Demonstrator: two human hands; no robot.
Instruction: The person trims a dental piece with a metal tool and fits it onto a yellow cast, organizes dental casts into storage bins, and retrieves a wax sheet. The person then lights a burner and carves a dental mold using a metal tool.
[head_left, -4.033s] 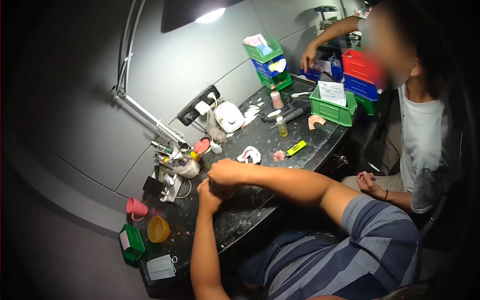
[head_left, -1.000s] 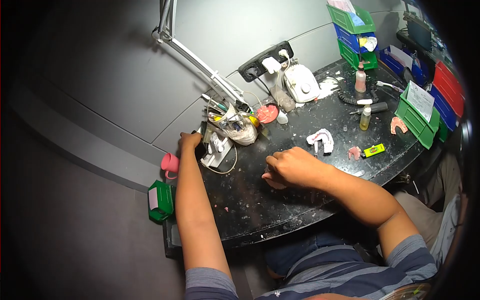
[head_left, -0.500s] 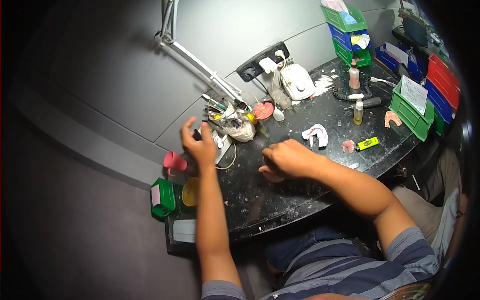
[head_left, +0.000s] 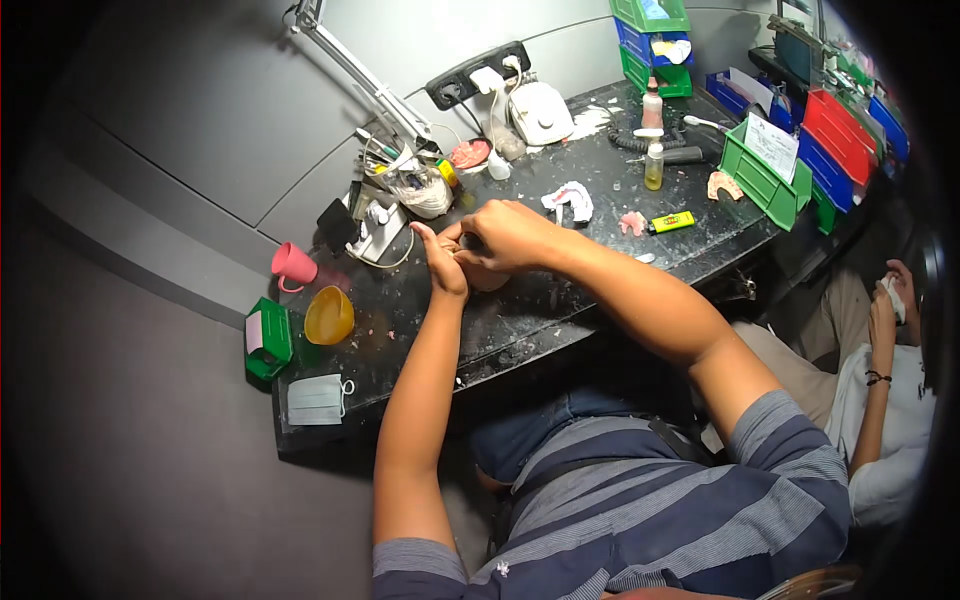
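Note:
My right hand (head_left: pixel 507 237) is closed, knuckles up, over the front part of the bench. A small dark shape (head_left: pixel 470 243) shows at its curled fingers; what it is stays unclear. A rounded pinkish shape (head_left: pixel 487 279) lies just under this hand, mostly covered. My left hand (head_left: pixel 441 262) meets the right from the left side, with one digit stretched out and the others partly hidden against the right hand. Beyond the hands is a white dental cast (head_left: pixel 569 201). A small pink piece (head_left: pixel 632 223) and a yellow-green lighter (head_left: pixel 671 222) lie to the right.
On the left are a pink mug (head_left: pixel 294 265), a yellow bowl (head_left: pixel 330 317), a green bin (head_left: pixel 268 341) and a face mask (head_left: pixel 315 400). A tool holder (head_left: pixel 420 190) and power strip (head_left: pixel 380 232) stand behind. Bottles, bins and a seated person (head_left: pixel 885 400) are at right.
My left hand has come down and right from the power strip to meet the right hand. The view has shifted, so bench items appear farther left and higher.

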